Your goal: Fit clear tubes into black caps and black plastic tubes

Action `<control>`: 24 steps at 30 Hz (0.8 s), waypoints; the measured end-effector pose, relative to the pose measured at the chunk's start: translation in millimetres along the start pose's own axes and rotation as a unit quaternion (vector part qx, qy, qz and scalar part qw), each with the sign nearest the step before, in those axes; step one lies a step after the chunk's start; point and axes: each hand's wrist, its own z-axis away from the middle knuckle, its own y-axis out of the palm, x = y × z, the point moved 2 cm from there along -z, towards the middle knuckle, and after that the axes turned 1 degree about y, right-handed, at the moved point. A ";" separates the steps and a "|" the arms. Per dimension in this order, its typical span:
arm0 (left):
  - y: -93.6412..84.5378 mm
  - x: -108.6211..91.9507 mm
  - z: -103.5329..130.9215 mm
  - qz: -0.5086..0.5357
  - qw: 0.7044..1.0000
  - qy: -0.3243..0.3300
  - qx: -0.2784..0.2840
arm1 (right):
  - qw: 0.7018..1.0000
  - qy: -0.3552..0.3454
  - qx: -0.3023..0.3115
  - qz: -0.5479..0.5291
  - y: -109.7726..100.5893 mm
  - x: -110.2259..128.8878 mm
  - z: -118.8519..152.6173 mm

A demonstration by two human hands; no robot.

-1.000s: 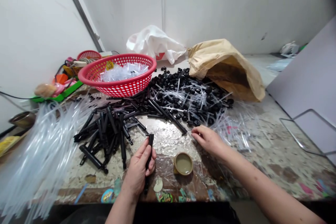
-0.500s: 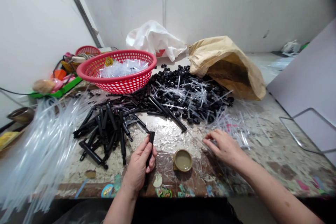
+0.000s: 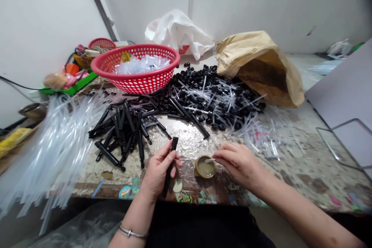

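My left hand (image 3: 162, 168) is closed around a black plastic tube (image 3: 173, 147), held upright at a slant near the table's front edge. Between the pinched fingers of my right hand (image 3: 241, 162) is a short clear plastic tube (image 3: 209, 160). Its tip reaches over the rim of a small round cup (image 3: 198, 170) that holds a cloudy liquid; whether it touches the liquid I cannot tell. Left of my left hand lies a pile of black tubes (image 3: 128, 124). Beyond my right hand are scattered short clear tubes (image 3: 270, 139).
A red perforated basket (image 3: 133, 81) of clear pieces stands at the back left. Black caps (image 3: 200, 77) mixed with clear tubes spread before an open brown paper bag (image 3: 261, 62). Long clear tubes (image 3: 58, 155) hang over the left edge. At right is a bent metal wire (image 3: 331, 151).
My right hand has moved left to the cup, and a short clear tube now shows in its fingers. My left hand keeps hold of the black tube. The view has shifted slightly.
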 end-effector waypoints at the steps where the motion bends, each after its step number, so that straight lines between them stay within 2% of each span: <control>1: -0.3 0.1 0.0 -0.001 1.000 -0.001 -0.001 | 0.999 -0.011 -0.001 0.035 1.5 3.1 -0.2; 5: -0.2 -1.5 0.3 0.015 1.000 -0.002 0.000 | 0.989 -0.049 0.004 0.139 8.6 8.5 -1.6; 9: 1.4 -2.4 0.9 0.033 0.999 0.009 0.020 | 0.989 -0.041 -0.002 0.145 9.4 7.2 -2.9; 11: 1.1 -1.6 1.1 0.039 0.999 0.006 0.012 | 0.995 -0.021 -0.012 0.097 5.9 7.0 -4.8; 14: -0.3 -0.6 1.8 0.038 0.999 -0.004 0.003 | 0.999 0.025 -0.030 -0.029 0.0 11.7 -14.2; 18: -1.2 -2.6 3.8 0.005 1.000 -0.005 0.029 | 0.980 0.069 -0.022 -0.184 4.8 27.3 -37.1; 24: -1.1 -7.3 6.7 0.038 0.999 0.000 0.020 | 0.971 0.076 -0.033 -0.225 29.7 34.2 -63.5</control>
